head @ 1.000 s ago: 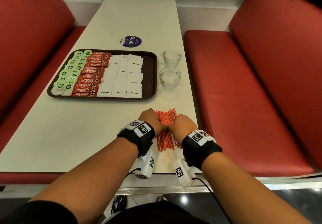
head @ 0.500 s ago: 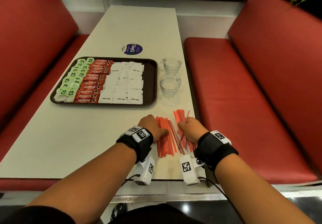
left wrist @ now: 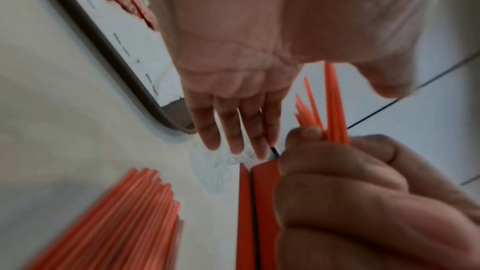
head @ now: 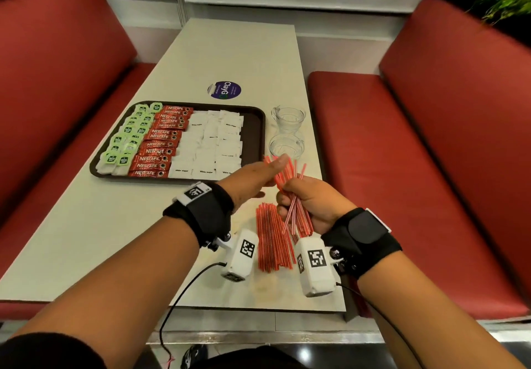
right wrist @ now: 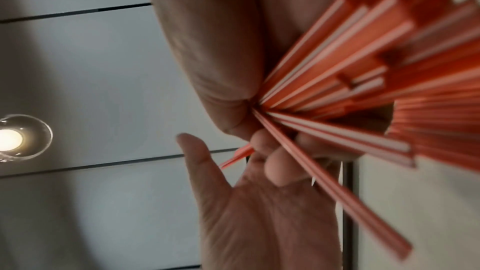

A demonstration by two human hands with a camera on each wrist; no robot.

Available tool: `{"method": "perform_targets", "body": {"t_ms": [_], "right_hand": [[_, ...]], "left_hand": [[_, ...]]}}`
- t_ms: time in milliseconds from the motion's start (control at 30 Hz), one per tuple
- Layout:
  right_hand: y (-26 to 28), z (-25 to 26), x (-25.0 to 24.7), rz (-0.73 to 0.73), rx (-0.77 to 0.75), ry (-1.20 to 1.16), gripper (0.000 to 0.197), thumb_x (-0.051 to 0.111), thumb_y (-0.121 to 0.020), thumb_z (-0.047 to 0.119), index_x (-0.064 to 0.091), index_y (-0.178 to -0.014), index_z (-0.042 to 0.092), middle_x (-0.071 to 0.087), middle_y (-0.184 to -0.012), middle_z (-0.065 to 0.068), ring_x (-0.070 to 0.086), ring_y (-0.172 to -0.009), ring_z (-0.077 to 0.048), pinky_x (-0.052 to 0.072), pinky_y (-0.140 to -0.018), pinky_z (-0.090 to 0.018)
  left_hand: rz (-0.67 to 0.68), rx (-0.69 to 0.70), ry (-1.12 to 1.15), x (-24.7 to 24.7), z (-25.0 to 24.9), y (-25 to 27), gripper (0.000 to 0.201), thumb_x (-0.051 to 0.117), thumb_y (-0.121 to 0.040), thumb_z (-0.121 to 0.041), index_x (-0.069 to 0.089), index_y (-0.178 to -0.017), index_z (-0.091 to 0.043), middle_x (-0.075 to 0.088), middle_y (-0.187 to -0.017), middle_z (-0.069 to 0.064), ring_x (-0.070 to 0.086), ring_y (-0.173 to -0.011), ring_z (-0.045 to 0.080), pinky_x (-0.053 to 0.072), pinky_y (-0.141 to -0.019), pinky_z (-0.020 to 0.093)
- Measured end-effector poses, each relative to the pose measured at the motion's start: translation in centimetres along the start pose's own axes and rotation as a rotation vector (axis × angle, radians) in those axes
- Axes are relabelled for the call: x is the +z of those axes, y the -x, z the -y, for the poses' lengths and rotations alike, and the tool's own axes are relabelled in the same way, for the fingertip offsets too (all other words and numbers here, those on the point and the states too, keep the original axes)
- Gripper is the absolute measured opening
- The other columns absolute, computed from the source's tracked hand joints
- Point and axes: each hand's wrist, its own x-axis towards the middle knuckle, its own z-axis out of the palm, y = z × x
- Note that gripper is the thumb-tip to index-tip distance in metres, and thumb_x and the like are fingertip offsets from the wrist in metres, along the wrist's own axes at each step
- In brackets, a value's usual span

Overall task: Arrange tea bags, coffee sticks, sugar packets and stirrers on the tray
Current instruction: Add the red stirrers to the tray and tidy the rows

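Observation:
My right hand [head: 287, 199] grips a fanned bunch of red stirrers [head: 290, 176] lifted off the table; the fist [left wrist: 350, 192] and the bunch [right wrist: 337, 79] also show in the wrist views. My left hand [head: 273, 171] is held out with straight fingers [left wrist: 233, 130] beside the bunch's upper ends and holds nothing. A second pile of stirrers [head: 273, 239] lies on the table below both hands. The brown tray [head: 255, 138] holds green tea bags [head: 129, 136], red coffee sticks [head: 161, 144] and white sugar packets [head: 212, 144] in columns. Its right strip is bare.
Two glass cups [head: 287, 130] stand right of the tray, just beyond the raised stirrers. A round purple sticker [head: 224, 90] lies on the table behind the tray. Red bench seats [head: 402, 167] flank the table. The table's right edge is near the stirrer pile.
My right hand has picked up a bunch of stirrers and raised it off the table. My left hand has left the pile, risen and opened flat beside the bunch.

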Motion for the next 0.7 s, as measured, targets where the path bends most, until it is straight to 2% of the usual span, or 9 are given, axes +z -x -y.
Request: {"method": "perform_targets", "body": {"t_ms": [100,167,233,300,400,467,533,600,700], "right_hand": [[-0.5,0.1,1.9,0.146,0.006,-0.011,0.023,0.044,-0.100,0.013,0.050,-0.121,0.010,0.040,-0.060,-0.006,0.046,-0.045,-0.015,0.044,-0.043,-0.023],[-1.1,0.1,2.6,0.204,0.016,-0.004,0.020,0.042,-0.098,0.010,0.049,-0.117,0.011,0.041,-0.061,-0.006,0.045,-0.046,-0.014,0.041,-0.044,-0.023],[-1.4,0.2,3.1,0.247,0.030,-0.020,0.012,0.041,-0.097,0.009,0.048,-0.107,0.011,0.043,-0.062,-0.007,0.045,-0.048,-0.014,0.039,-0.046,-0.022],[-1.8,0.2,3.5,0.303,0.038,-0.037,0.008,0.043,-0.097,0.011,0.050,-0.102,0.011,0.044,-0.064,-0.007,0.046,-0.049,-0.014,0.039,-0.048,-0.022],[-2.6,0.1,4.3,0.350,0.008,-0.045,0.006,0.047,-0.098,0.016,0.050,-0.095,0.012,0.042,-0.064,-0.007,0.046,-0.048,-0.013,0.040,-0.048,-0.022],[-3.0,0.2,4.7,0.356,-0.005,-0.013,0.010,0.047,-0.099,0.017,0.048,-0.091,0.010,0.044,-0.063,-0.006,0.047,-0.047,-0.013,0.041,-0.047,-0.021],[-3.3,0.2,4.9,0.340,-0.009,0.066,0.011,0.048,-0.098,0.017,0.050,-0.090,0.009,0.046,-0.062,-0.005,0.048,-0.047,-0.013,0.040,-0.047,-0.021],[-3.4,-0.1,4.9,0.297,-0.019,0.148,0.010,0.051,-0.097,0.019,0.051,-0.092,0.010,0.047,-0.062,-0.004,0.047,-0.049,-0.015,0.037,-0.049,-0.023],[-4.2,-0.4,5.1,0.229,-0.053,0.151,0.017,0.050,-0.097,0.025,0.053,-0.099,0.008,0.045,-0.064,-0.005,0.045,-0.052,-0.016,0.036,-0.052,-0.024]], "left_hand": [[0.150,0.046,0.200,-0.7,-0.6,0.7,0.079,0.073,-0.058,-0.069,0.066,-0.114,-0.014,0.071,-0.101,-0.001,0.066,-0.093,0.009,0.052,-0.080,0.025],[0.183,0.055,0.306,-1.3,-0.3,0.9,0.062,0.077,-0.069,-0.052,0.067,-0.114,-0.009,0.070,-0.109,0.009,0.065,-0.093,0.014,0.054,-0.075,0.023],[0.199,0.067,0.388,-1.9,-0.3,1.2,0.035,0.064,-0.083,-0.036,0.069,-0.108,-0.011,0.067,-0.120,0.012,0.065,-0.100,0.018,0.054,-0.079,0.023],[0.198,0.092,0.456,-2.5,-0.2,1.4,0.025,0.058,-0.086,-0.030,0.074,-0.096,-0.014,0.068,-0.119,0.008,0.065,-0.105,0.017,0.054,-0.082,0.024],[0.175,0.106,0.505,-3.2,-0.3,1.5,0.034,0.049,-0.095,-0.035,0.071,-0.083,-0.012,0.069,-0.119,0.005,0.061,-0.118,0.019,0.048,-0.099,0.032],[0.123,0.107,0.521,-3.8,-0.3,1.4,0.043,0.041,-0.100,-0.036,0.063,-0.071,-0.013,0.069,-0.116,0.006,0.061,-0.117,0.020,0.048,-0.100,0.034],[0.058,0.116,0.603,-4.7,-0.5,1.1,0.042,0.039,-0.101,-0.037,0.051,-0.069,-0.013,0.072,-0.105,0.008,0.062,-0.116,0.025,0.049,-0.098,0.036],[-0.015,0.140,0.736,-6.0,-0.8,0.8,0.039,0.040,-0.100,-0.039,0.046,-0.071,-0.014,0.070,-0.081,0.004,0.063,-0.113,0.029,0.048,-0.099,0.041],[-0.119,0.174,0.938,-7.5,-1.4,0.5,0.036,0.044,-0.099,-0.040,0.047,-0.072,-0.015,0.047,-0.058,-0.001,0.067,-0.075,0.018,0.056,-0.089,0.042]]}}
